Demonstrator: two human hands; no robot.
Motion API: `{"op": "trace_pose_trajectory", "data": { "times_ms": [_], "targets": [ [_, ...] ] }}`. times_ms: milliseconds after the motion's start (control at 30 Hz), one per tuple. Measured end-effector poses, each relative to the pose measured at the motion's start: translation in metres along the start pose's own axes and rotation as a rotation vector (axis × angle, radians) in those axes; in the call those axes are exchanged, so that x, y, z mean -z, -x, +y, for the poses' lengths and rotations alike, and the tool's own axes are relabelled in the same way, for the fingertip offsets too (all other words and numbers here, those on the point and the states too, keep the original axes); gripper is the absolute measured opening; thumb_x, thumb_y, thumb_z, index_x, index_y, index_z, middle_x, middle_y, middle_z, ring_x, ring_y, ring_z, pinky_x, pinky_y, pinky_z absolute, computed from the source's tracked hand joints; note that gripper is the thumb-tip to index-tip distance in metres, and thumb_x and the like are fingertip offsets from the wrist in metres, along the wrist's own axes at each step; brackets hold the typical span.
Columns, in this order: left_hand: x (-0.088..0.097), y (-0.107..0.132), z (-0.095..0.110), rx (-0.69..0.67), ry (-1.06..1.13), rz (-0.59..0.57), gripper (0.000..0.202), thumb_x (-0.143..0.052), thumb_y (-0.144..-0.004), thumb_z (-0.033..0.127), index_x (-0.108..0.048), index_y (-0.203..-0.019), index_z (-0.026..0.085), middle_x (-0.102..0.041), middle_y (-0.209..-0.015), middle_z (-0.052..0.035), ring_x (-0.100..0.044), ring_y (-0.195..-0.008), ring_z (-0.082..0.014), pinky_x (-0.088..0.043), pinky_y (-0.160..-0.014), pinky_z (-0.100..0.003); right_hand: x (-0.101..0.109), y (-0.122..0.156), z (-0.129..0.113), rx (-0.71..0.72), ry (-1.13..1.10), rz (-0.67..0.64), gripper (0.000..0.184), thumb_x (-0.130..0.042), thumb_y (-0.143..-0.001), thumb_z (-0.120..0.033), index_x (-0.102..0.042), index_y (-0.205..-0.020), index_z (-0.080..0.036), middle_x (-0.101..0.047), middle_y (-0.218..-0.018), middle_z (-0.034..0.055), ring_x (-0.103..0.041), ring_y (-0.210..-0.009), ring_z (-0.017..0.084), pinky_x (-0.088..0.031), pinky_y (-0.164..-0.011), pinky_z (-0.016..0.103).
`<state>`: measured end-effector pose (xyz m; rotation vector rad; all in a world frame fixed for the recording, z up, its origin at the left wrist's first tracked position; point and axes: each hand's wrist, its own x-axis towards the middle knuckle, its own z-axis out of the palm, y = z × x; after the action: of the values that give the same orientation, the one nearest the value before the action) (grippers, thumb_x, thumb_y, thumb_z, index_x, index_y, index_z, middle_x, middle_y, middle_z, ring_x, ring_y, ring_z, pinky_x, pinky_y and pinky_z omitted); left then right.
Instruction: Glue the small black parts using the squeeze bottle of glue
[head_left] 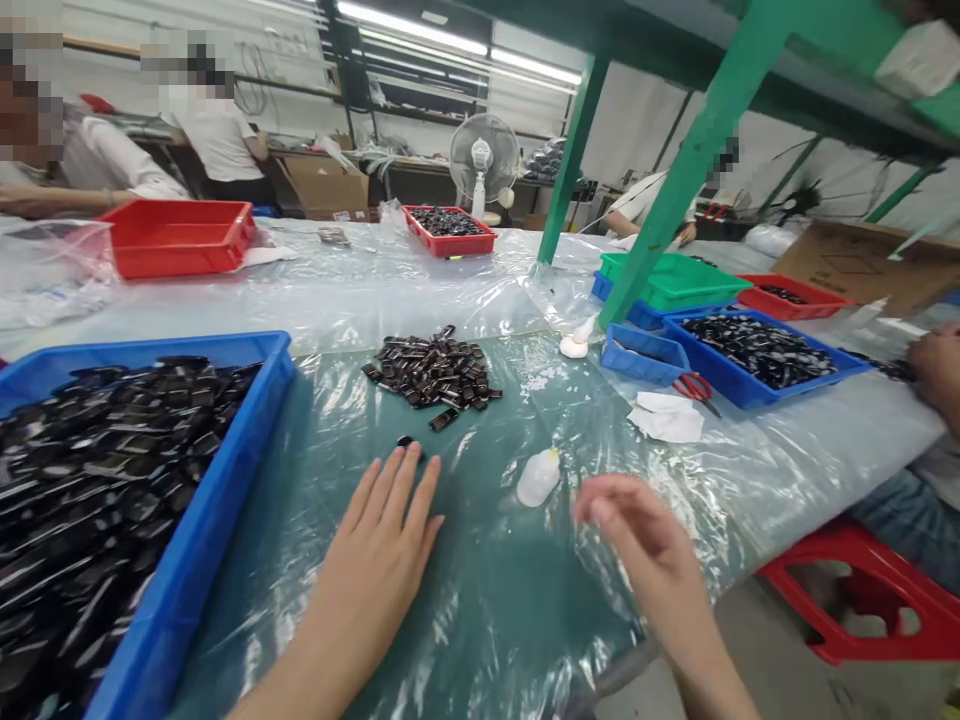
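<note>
My left hand lies flat, palm down with its fingers stretched out, on the plastic-covered green table. Just beyond its fingertips is a small black piece, partly hidden by the fingers. Farther off, a loose pile of small dark glossy pieces rests on the sheet, one of them a little apart at its near edge. My right hand is half curled over the table's near right side, with nothing visible in it. A translucent white squeeze bottle with a yellowish tip lies between the hands, nearer the right.
A large blue bin of black parts stands at left. On the right are a small blue tray, red-handled scissors, white paper and a blue bin of parts. A green post rises beyond. Co-workers sit around.
</note>
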<state>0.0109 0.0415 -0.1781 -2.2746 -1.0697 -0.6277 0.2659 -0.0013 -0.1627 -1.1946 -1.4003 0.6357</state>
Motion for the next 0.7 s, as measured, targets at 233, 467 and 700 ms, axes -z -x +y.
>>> {"op": "trace_pose_trajectory", "data": {
  "times_ms": [233,467,700],
  "targets": [
    [-0.03,0.003,-0.026,0.066,0.042,0.048,0.059,-0.02,-0.108,0.037,-0.048,-0.135,-0.007,-0.042,-0.141,-0.0312,-0.05,-0.122,-0.0458,-0.037,-0.102,-0.058,0.144,-0.084,0.094,0.27,0.801,0.23,0.025,-0.046,-0.091,-0.027,-0.062,-0.099,-0.01,-0.058,-0.098,0.0105,-0.052,-0.095,0.024,-0.038,-0.088,0.039],
    [-0.037,0.009,-0.029,0.043,0.055,0.039,0.058,-0.02,-0.108,0.041,-0.045,-0.14,0.0,-0.044,-0.143,-0.024,-0.046,-0.129,-0.0393,-0.03,-0.109,-0.052,0.154,-0.108,0.131,0.229,1.034,-0.104,0.006,-0.058,-0.094,-0.012,-0.06,-0.088,-0.009,-0.055,-0.089,0.0064,-0.052,-0.088,0.019,-0.043,-0.087,0.033],
    [-0.035,0.016,-0.029,0.047,0.103,0.006,0.057,-0.022,-0.108,0.043,-0.042,-0.143,0.003,-0.044,-0.144,-0.0177,-0.042,-0.132,-0.0347,-0.022,-0.116,-0.046,0.158,-0.109,0.128,0.146,0.866,0.068,0.031,-0.06,-0.099,-0.038,-0.059,-0.083,-0.011,-0.052,-0.08,0.006,-0.052,-0.084,0.02,-0.043,-0.088,0.036]
  ]
}}
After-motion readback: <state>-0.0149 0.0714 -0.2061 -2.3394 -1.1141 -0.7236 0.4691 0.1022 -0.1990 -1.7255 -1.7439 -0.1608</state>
